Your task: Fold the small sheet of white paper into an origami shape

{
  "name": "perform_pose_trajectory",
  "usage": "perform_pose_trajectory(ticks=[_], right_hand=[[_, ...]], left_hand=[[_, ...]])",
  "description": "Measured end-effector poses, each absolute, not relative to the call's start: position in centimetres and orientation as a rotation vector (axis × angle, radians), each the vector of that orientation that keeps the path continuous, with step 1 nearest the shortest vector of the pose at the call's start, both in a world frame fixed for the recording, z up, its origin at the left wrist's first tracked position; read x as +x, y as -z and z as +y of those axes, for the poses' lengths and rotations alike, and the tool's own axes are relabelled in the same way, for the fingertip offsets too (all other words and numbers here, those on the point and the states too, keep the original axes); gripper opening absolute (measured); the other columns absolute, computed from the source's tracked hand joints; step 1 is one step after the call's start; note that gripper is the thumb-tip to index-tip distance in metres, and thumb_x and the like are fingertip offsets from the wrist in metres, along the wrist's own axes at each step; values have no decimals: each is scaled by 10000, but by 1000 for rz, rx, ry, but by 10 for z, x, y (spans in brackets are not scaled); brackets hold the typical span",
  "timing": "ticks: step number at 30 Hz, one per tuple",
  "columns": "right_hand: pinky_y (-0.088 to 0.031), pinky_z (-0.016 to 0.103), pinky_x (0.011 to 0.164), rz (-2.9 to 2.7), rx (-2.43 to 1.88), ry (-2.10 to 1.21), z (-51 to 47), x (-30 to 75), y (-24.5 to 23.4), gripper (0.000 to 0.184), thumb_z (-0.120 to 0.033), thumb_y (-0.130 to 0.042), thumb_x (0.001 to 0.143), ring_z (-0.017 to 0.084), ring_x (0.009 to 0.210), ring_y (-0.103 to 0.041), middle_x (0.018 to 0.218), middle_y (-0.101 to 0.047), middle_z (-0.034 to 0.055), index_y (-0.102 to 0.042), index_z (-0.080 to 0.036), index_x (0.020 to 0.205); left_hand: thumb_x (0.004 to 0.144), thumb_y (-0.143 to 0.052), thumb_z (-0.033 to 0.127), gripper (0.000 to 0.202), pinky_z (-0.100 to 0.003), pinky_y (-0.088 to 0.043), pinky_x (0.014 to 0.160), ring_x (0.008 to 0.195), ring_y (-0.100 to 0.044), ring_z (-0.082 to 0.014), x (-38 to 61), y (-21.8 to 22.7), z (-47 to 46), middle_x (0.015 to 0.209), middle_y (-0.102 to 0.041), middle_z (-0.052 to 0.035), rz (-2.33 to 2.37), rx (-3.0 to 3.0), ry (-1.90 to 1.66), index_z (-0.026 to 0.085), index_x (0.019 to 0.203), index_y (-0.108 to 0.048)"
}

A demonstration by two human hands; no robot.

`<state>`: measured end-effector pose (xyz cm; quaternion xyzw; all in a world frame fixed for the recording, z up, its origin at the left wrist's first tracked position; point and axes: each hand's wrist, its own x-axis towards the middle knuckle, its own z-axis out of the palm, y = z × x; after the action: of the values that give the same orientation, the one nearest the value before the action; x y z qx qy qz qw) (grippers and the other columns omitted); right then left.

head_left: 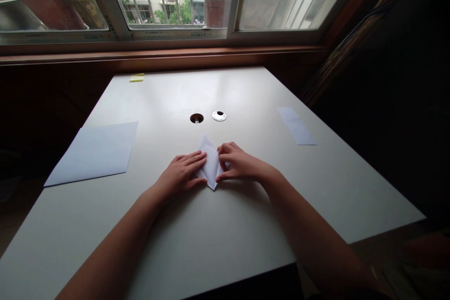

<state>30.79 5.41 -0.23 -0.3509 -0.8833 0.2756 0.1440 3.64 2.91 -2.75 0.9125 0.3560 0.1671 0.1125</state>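
Observation:
A small folded white paper [211,161], kite-shaped with points toward and away from me, lies on the white table [225,234]. My left hand [181,172] rests flat on the paper's left side, fingers stretched out along it. My right hand [237,163] presses on the right side, its fingers curled and pinched at the paper's edge. Both hands hide the paper's outer flaps.
A flat white sheet [94,152] lies at the table's left edge. A narrow paper strip [296,125] lies at the right. A cable hole [196,118] and its loose round cap [219,116] sit behind the fold. A yellow sticky pad [137,78] lies far left by the window sill.

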Motion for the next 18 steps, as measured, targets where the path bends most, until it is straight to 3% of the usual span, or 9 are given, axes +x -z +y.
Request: perform_pose_trajectory(ticks=[5, 9, 12, 18], right_hand=[[-412, 508, 1037, -2593, -909, -557, 45, 299, -1, 346, -541, -803, 699, 341, 1266, -383, 1044, -603, 100, -665, -228, 749], [-493, 419, 900, -2602, -798, -606, 42, 296, -5, 307, -483, -811, 714, 287, 1079, -500, 928, -620, 81, -677, -220, 799], [-504, 379, 848, -2608, -759, -653, 42, 295, -4, 312, -474, -810, 722, 253, 996, -520, 963, -617, 77, -682, -219, 849], [-488, 386, 900, -2573, -749, -664, 42, 295, 0, 341, -466, -814, 723, 250, 1024, -511, 1070, -611, 77, -685, -228, 929]], left_hand=[[946, -542, 486, 570, -441, -410, 1076, 1387, -452, -253, 38, 27, 29, 1483, -491, -91, 1049, 2664, -516, 269, 1463, -436], [971, -509, 414, 509, -443, -407, 1088, 1394, -443, -242, 38, 29, 29, 1483, -492, -83, 1075, 2663, -526, 265, 1454, -449], [993, -463, 352, 457, -453, -381, 1122, 1403, -431, -230, 38, 32, 31, 1482, -495, -70, 1088, 2676, -539, 254, 1440, -470], [1000, -435, 302, 435, -462, -352, 1161, 1413, -415, -222, 37, 35, 32, 1495, -480, -63, 1076, 2678, -558, 239, 1427, -483]])
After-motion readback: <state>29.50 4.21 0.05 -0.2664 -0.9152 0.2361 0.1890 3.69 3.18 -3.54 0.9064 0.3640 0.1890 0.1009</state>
